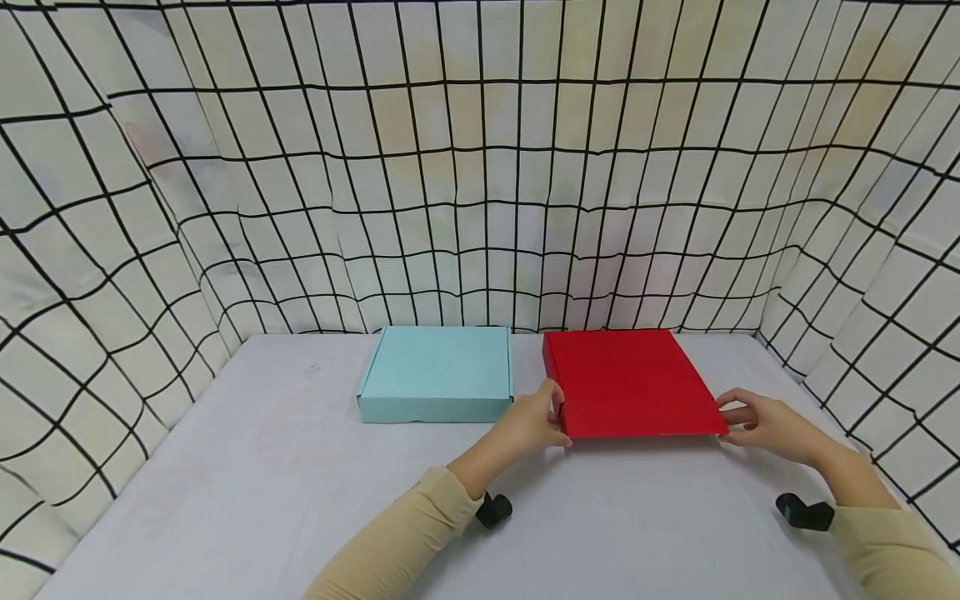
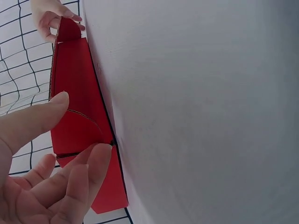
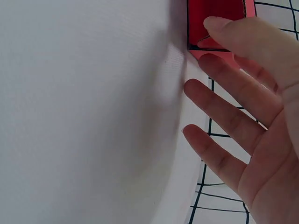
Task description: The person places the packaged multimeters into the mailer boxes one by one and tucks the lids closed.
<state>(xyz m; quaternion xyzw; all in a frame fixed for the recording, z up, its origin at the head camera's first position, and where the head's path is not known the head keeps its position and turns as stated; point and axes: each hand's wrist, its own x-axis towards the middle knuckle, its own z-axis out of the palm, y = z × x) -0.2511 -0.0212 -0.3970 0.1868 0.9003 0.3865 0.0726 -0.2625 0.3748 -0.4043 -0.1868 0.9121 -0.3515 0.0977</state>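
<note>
A red cardboard box (image 1: 630, 379) lies at the back right, the front of its lid standing out above the tabletop. In the left wrist view its front is partly open, and a curved side flap (image 2: 70, 29) shows at the far end. My left hand (image 1: 531, 421) holds the box's front left corner, thumb and curled fingers about the flap there. At the front right corner is my right hand (image 1: 772, 425). Its thumb touches the red card in the right wrist view, while the other fingers (image 3: 224, 114) extend loosely, spread apart.
A closed light blue cardboard box (image 1: 438, 367) lies to the left of the red one. Both stand on a white-covered table (image 1: 262, 467). White cloth with a black grid (image 1: 465, 183) walls the back and sides. Black wrist devices (image 1: 804, 512) sit near the sleeves.
</note>
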